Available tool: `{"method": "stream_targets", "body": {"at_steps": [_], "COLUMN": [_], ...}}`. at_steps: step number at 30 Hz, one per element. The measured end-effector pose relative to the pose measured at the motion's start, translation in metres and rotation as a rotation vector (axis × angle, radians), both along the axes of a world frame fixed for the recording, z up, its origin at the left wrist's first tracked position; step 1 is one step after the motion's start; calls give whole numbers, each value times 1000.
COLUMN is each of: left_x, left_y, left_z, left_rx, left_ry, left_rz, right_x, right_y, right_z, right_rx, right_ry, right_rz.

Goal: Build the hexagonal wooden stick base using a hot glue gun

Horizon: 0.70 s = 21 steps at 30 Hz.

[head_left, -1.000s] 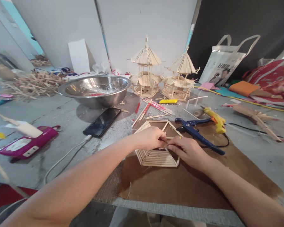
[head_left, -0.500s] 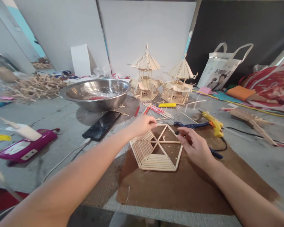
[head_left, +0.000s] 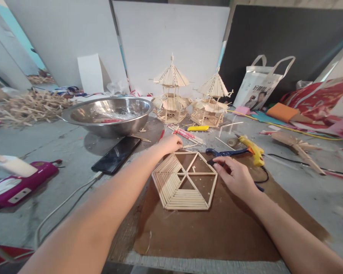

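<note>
A flat hexagonal frame of thin wooden sticks (head_left: 185, 203) lies on a brown board (head_left: 205, 238); several of its sections are filled with rows of sticks, the others bare. My left hand (head_left: 171, 144) is just beyond the frame's far edge, by a pile of loose sticks (head_left: 191, 136). Its fingers are curled together, and what they hold, if anything, is hidden. Over the frame's right corner, my right hand (head_left: 236, 174) pinches a small black piece (head_left: 211, 162). Behind that hand lie blue-handled pliers or scissors (head_left: 228, 152) and a yellow glue gun (head_left: 253, 150).
Two stick pagodas (head_left: 171, 102) stand at the back. To their left is a steel basin (head_left: 108, 125), with a phone (head_left: 116, 155) on a cable in front. A purple power strip (head_left: 23, 182) lies far left. A yellow cutter (head_left: 198, 128) and white bag (head_left: 254, 89) sit behind.
The view has shifted slightly, so the scene sits further left. My left hand has moved a little away from the frame toward the loose sticks. The black piece in my right hand shows more clearly.
</note>
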<state>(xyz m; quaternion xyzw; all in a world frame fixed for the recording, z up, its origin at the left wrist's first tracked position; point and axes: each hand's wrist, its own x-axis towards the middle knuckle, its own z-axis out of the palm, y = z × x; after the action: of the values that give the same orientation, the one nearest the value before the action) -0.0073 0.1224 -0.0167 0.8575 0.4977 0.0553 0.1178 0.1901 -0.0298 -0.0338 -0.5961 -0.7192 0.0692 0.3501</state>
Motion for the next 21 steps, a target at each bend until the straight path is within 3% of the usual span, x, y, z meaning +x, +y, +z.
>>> {"method": "stream_targets", "body": {"at_steps": [10, 21], "left_x": [1, -9], "left_y": [16, 18], "left_z": [-5, 3], "left_rx": [35, 33], "left_ry": [-3, -350], "left_rz": [72, 223], "right_x": [0, 1], "right_y": [1, 2], "right_z": [-1, -2], "right_rx": [-53, -39], "right_ry": [-43, -51], "right_rz": [41, 51]}}
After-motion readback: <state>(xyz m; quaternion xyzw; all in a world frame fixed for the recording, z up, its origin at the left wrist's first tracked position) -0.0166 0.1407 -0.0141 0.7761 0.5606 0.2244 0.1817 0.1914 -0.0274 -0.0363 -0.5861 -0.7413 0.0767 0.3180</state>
